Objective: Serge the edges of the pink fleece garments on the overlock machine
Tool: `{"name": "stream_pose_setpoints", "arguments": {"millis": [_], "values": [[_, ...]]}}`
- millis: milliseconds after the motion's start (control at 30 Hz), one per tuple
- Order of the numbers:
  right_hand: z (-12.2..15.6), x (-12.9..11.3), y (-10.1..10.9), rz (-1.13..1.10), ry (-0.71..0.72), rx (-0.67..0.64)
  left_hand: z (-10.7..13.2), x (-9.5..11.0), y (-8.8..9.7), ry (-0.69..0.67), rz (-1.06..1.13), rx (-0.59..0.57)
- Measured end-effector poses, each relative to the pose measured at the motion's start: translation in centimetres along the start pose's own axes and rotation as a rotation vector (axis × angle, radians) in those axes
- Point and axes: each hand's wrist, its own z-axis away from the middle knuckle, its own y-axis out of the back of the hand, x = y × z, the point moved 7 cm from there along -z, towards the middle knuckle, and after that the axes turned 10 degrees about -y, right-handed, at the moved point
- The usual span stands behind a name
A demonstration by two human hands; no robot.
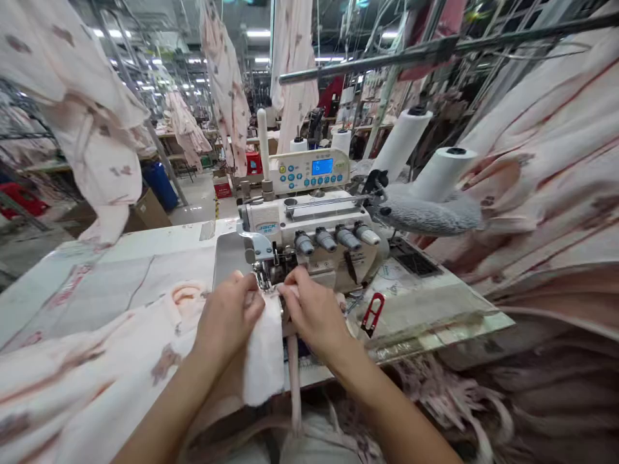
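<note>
Both hands are at the presser foot of a white overlock sewing machine. My left hand is closed on the edge of a pale pink fleece garment with a brownish print, just left of the foot. Part of the cloth hangs over the table's front edge. My right hand pinches fabric close to the needle area, its fingertips just right of the foot. Below it a narrow pink strip hangs down; whether it is the same piece in my fingers is hidden.
Red-handled thread snips lie right of the machine. White thread cones stand behind it, under a metal bar. Printed fleece pieces hang at right and more at left. Loose fabric strips dangle below the table's right front.
</note>
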Motion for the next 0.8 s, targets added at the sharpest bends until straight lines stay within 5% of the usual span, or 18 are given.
{"name": "stream_pose_setpoints", "arguments": {"millis": [567, 800], "values": [[-1.0, 0.9, 1.1, -0.176, -0.099, -0.064, -0.5, -0.4, 1.0, 0.019, 0.174, -0.034], [-0.4, 0.2, 0.6, -0.031, -0.035, 0.074, -0.3, -0.1, 0.7, 0.029, 0.072, 0.047]]}}
